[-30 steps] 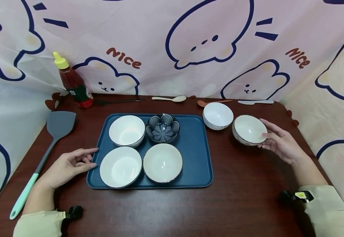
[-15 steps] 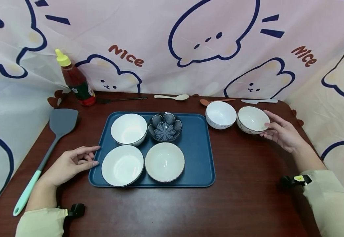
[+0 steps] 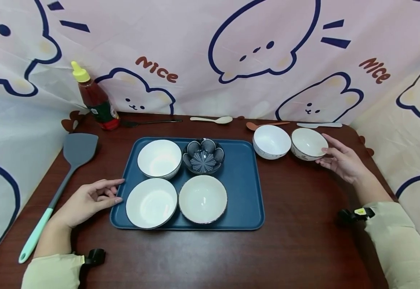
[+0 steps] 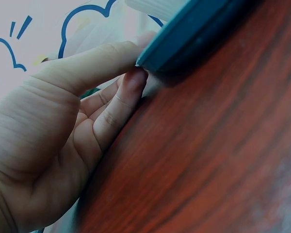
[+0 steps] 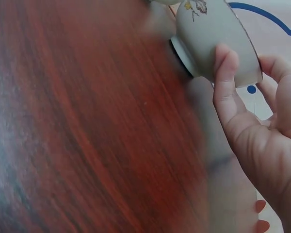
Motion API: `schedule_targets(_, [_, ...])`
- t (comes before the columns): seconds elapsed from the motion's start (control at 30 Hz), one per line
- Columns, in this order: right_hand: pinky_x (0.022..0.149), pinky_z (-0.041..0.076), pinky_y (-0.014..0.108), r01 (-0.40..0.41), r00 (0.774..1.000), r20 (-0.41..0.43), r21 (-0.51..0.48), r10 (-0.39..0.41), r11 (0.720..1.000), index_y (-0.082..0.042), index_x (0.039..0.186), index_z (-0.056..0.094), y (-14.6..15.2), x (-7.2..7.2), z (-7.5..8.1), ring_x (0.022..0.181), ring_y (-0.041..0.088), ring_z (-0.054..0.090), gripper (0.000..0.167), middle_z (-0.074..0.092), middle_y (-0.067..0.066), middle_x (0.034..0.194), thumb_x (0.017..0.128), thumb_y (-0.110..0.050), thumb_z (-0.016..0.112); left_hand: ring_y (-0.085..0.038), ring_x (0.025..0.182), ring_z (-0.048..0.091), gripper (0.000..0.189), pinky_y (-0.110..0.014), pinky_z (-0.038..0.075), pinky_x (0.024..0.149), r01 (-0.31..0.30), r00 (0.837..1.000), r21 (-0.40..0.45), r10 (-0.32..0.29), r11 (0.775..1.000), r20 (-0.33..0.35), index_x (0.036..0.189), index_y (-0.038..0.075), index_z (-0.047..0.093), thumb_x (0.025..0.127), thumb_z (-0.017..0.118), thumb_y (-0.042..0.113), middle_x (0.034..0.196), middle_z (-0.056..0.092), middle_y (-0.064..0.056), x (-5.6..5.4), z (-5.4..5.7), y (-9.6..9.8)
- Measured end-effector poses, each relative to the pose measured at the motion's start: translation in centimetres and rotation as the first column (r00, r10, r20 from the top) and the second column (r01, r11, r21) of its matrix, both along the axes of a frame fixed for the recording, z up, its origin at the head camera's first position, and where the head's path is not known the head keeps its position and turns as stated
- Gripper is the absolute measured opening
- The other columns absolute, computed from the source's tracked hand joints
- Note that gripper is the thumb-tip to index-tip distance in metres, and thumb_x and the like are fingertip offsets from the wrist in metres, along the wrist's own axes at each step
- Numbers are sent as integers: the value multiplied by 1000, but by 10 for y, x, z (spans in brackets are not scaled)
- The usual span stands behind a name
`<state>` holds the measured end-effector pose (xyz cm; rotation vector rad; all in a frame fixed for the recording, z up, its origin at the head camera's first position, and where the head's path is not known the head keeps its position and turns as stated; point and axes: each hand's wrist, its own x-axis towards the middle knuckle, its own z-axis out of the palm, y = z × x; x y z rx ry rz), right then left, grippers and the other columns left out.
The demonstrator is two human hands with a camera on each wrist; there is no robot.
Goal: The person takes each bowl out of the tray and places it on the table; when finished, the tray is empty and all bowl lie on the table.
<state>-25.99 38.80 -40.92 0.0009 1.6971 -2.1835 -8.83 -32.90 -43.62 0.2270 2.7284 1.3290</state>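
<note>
My right hand (image 3: 341,159) holds a small white bowl (image 3: 308,143) with a dark rim, thumb at the rim and fingers against its outer wall. In the right wrist view this bowl (image 5: 208,36) shows a flower print and a dark foot. Just left of it, another white bowl (image 3: 272,141) stands on the table. With my left hand (image 3: 87,199) I pinch the left edge of the blue tray (image 3: 244,188). On the tray sit three white bowls, at back left (image 3: 159,157), front left (image 3: 151,202) and front right (image 3: 202,198), plus a dark petal-shaped bowl (image 3: 203,156).
Along the back lie a black fork (image 3: 134,124), a cream spoon (image 3: 213,119), a brown spoon (image 3: 255,126) and a pale knife (image 3: 316,125). A red sauce bottle (image 3: 98,100) stands at back left. A turner (image 3: 69,170) lies left of the tray on the brown table (image 3: 195,261).
My right hand has moved the held bowl back, close beside the other small white bowl. The left hand keeps its place at the tray edge. The head view has shifted slightly.
</note>
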Motion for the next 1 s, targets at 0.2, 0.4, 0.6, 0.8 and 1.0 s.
schedule_targets(0.2, [71, 60, 29, 1, 1000, -18, 0, -1, 1000, -25, 161, 19, 3, 0, -1, 77, 22, 74, 68, 68, 7, 96, 104, -3, 48, -10, 80, 62, 48, -18, 54, 68, 6, 1000, 19, -6, 1000, -6, 136, 8, 60, 91, 74, 18, 95, 61, -5, -1, -1, 1])
schedule_targets(0.4, [72, 60, 26, 60, 998, -17, 124, -58, 990, -25, 160, 22, 1, 4, -2, 80, 17, 74, 66, 66, 0, 106, 103, -12, 53, -11, 80, 63, 49, -19, 54, 68, -2, 1000, 4, 2, 1000, 15, 138, 10, 59, 92, 73, 21, 97, 61, -6, 0, -1, 1])
schedule_targets(0.6, [74, 60, 25, 102, 994, -48, 207, -94, 973, -21, 161, 21, 2, 14, 1, 84, 14, 74, 69, 49, -9, 128, 102, -21, 57, -11, 80, 63, 50, -19, 53, 67, -5, 1000, 2, 5, 1000, 19, 138, 10, 58, 92, 73, 21, 97, 61, -6, 1, 0, 0])
schedule_targets(0.8, [77, 60, 28, 87, 995, -65, 164, -77, 983, -20, 161, 18, 2, 27, 2, 88, 17, 75, 67, 55, -13, 127, 104, -18, 53, -10, 81, 62, 49, -19, 54, 68, -2, 1000, -3, 2, 1000, 15, 138, 10, 59, 92, 73, 22, 97, 62, -6, 1, 0, 0])
schedule_targets(1.0, [78, 60, 30, 73, 994, -95, 133, -61, 988, -28, 159, 24, 0, 39, 6, 88, 20, 76, 64, 64, -7, 118, 104, -13, 52, -10, 82, 62, 49, -19, 54, 68, -6, 1000, -10, 7, 1000, 18, 137, 10, 59, 92, 73, 23, 98, 63, -6, 1, 0, 1])
